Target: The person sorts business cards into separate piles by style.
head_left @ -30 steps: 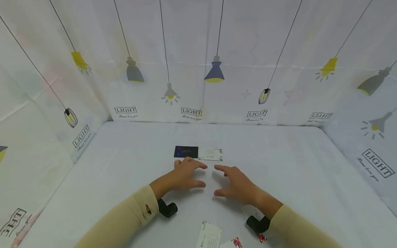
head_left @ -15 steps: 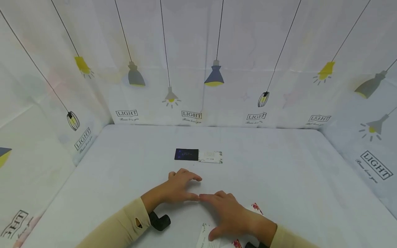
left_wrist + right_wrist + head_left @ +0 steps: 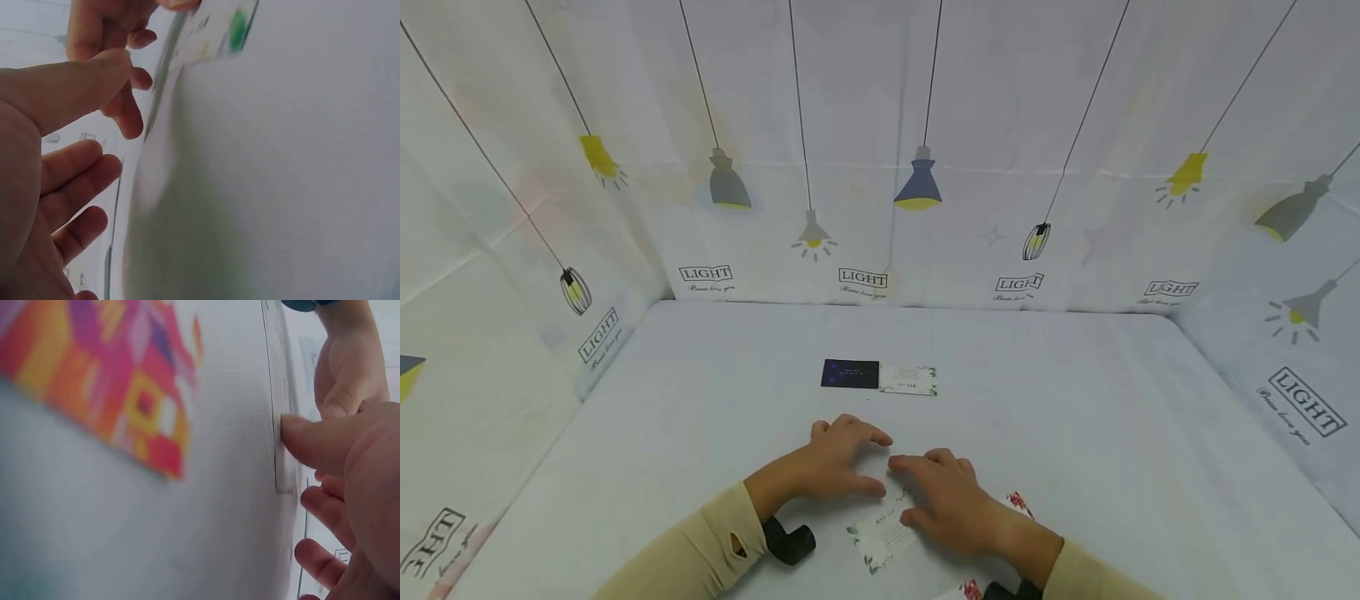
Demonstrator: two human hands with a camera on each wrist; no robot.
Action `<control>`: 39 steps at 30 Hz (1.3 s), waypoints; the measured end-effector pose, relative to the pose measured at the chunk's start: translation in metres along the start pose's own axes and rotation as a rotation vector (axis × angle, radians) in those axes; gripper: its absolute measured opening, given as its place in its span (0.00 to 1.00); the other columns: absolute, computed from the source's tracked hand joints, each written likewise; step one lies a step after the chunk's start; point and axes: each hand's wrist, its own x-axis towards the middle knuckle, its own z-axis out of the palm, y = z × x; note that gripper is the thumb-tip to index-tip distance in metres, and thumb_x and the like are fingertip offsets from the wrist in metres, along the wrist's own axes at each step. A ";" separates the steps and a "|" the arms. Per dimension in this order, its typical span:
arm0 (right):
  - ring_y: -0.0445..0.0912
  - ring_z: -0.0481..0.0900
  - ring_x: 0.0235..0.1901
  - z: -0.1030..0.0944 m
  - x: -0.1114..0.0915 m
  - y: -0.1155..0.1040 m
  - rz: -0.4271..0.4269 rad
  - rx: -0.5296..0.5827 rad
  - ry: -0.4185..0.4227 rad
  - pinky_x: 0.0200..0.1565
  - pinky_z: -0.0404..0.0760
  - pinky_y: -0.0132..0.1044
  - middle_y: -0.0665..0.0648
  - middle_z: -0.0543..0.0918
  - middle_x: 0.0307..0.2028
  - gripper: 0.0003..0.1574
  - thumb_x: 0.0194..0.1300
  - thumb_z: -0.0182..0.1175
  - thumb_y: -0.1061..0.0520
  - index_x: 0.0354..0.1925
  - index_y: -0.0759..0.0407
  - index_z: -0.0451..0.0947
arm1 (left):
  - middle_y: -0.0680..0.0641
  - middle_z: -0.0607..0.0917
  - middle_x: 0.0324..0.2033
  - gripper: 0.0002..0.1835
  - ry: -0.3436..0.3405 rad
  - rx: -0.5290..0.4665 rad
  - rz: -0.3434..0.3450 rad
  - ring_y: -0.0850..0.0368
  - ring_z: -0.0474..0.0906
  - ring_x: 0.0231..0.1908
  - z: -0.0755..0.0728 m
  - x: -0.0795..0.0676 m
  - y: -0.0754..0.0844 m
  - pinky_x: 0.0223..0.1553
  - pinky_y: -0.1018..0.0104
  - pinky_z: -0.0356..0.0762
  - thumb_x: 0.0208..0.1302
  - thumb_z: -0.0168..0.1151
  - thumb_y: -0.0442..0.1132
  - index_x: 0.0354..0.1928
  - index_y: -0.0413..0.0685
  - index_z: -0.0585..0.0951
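Note:
A white business card (image 3: 880,533) with leaf patterns and small print is at my right hand (image 3: 951,504). My right thumb (image 3: 303,437) lies on the card's face, and the index finger reaches along its far side; its fingertip contact is hard to see. Nearby on the left, my left hand (image 3: 831,462) is held with thumb and fingers apart and nothing between them. Its fingertips are close to the right hand's. In the left wrist view the card (image 3: 212,31) shows under the right hand, with a green leaf at its corner.
A dark blue card (image 3: 850,374) and a white floral card (image 3: 908,380) lie side by side farther back. Cards with red patterns (image 3: 1018,502) lie beside and below the right hand, partly covered. A printed white curtain (image 3: 850,125) encloses the white table (image 3: 700,375).
My right hand moved back toward the body over the near cards, then brought the leaf-patterned card forward and turned it. My left hand drew back slightly.

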 end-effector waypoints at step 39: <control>0.48 0.66 0.49 -0.015 0.014 0.008 0.071 -0.005 -0.037 0.52 0.63 0.54 0.46 0.76 0.45 0.40 0.55 0.76 0.51 0.62 0.59 0.73 | 0.63 0.78 0.46 0.31 -0.069 0.180 0.009 0.62 0.67 0.49 0.000 -0.001 0.002 0.48 0.53 0.56 0.47 0.80 0.54 0.53 0.56 0.78</control>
